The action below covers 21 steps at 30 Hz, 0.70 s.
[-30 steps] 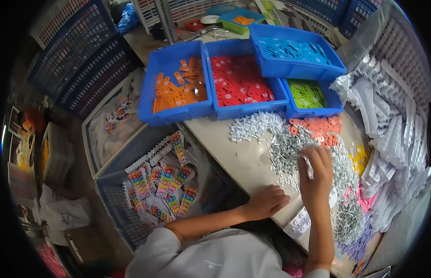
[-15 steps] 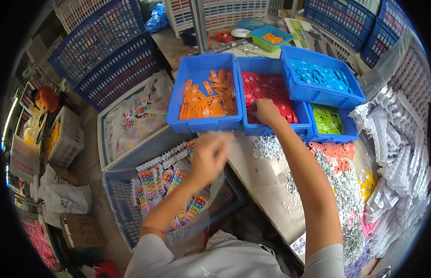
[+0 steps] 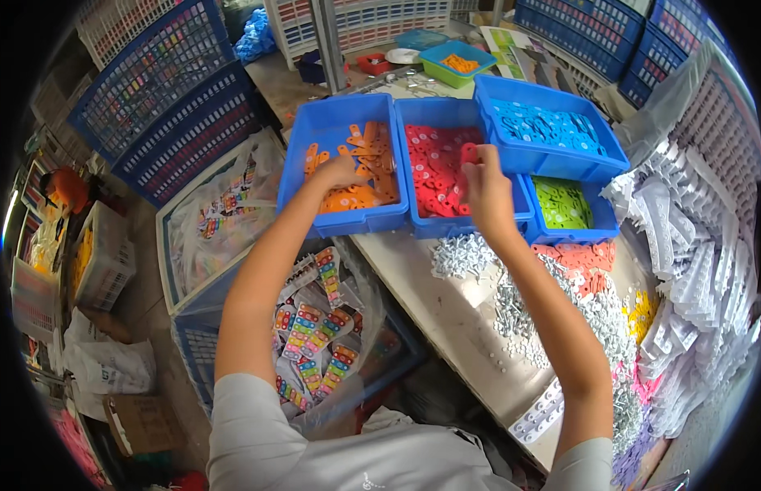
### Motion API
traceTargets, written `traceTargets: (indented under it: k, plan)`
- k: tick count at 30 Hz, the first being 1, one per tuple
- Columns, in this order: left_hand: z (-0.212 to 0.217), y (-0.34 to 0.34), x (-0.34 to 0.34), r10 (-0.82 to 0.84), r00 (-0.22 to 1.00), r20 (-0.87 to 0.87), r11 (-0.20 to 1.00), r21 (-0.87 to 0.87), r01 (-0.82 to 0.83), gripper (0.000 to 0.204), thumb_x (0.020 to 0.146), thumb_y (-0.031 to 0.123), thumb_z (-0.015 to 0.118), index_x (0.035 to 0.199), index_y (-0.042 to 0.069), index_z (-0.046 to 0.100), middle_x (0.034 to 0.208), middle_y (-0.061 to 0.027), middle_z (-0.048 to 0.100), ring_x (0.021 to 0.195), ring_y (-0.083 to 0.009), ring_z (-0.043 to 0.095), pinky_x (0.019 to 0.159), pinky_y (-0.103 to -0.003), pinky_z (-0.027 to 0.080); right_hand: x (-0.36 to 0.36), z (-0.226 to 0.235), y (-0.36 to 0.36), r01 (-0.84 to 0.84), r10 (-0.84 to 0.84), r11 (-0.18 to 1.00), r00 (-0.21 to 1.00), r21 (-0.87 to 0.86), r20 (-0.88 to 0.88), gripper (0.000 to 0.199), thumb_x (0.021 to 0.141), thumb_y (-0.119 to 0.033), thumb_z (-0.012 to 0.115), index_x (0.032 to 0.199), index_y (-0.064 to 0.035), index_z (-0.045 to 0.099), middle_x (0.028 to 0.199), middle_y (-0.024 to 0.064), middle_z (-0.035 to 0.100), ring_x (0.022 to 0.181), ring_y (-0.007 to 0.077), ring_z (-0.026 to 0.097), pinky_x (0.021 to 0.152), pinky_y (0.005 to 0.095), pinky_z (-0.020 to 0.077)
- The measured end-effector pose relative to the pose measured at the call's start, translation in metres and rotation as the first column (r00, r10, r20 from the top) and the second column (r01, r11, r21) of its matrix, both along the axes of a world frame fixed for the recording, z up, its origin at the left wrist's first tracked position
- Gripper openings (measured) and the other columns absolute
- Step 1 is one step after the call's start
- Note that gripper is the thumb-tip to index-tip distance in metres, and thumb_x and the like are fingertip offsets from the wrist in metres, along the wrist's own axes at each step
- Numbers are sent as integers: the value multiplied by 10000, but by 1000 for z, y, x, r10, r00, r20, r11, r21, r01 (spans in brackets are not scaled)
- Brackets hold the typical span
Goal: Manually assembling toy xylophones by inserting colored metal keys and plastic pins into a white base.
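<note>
My left hand reaches into a blue bin of flat orange plates. Its fingertips are bent down among the plates, and whether they grip one is hidden. Over the neighbouring blue bin is my right hand, closed with a small red plate upright between thumb and fingers. More red plates lie heaped below it. To the right, a tilted blue bin of light-blue plates rests above a bin of green plates.
Piles of silvery screw-like pieces, coral plates and white strips cover the table's right side. A white strip with holes lies at the near edge. At left, a plastic-lined crate holds multicoloured xylophone-like pieces.
My left hand has moved from in front of the bins up into the orange plates. My right hand has risen from the red heap with a red plate. The view has shifted slightly.
</note>
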<state>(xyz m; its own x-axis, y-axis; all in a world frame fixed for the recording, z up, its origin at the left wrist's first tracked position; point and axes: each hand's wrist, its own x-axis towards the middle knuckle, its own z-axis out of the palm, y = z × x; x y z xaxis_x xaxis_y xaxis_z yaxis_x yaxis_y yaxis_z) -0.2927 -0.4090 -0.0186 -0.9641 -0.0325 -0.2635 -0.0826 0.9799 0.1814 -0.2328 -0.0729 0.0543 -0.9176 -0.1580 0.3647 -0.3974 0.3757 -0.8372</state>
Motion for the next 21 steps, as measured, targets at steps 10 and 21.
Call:
traceTargets:
  k: [10, 21]
  plan:
    - [83, 62, 53, 545, 687, -480, 477, 852, 217, 209, 1006, 226, 661, 1042, 20, 674, 812, -8, 646, 610, -83, 579, 526, -234, 453, 177, 44, 208, 230, -235, 972, 956, 49, 175, 48, 1005, -9, 571, 1034, -6, 610, 826, -15, 567, 635, 44, 481, 569, 217, 394]
    - [79, 294, 209, -220, 927, -304, 432, 821, 372, 61, 832, 0, 776, 883, -6, 743, 873, -53, 723, 804, -114, 653, 759, -255, 500, 292, -15, 295, 592, -628, 704, 777, 392, -44, 55, 901, -85, 682, 914, -48, 643, 1210, 132, 572, 1199, 301, 512, 1048, 397, 359]
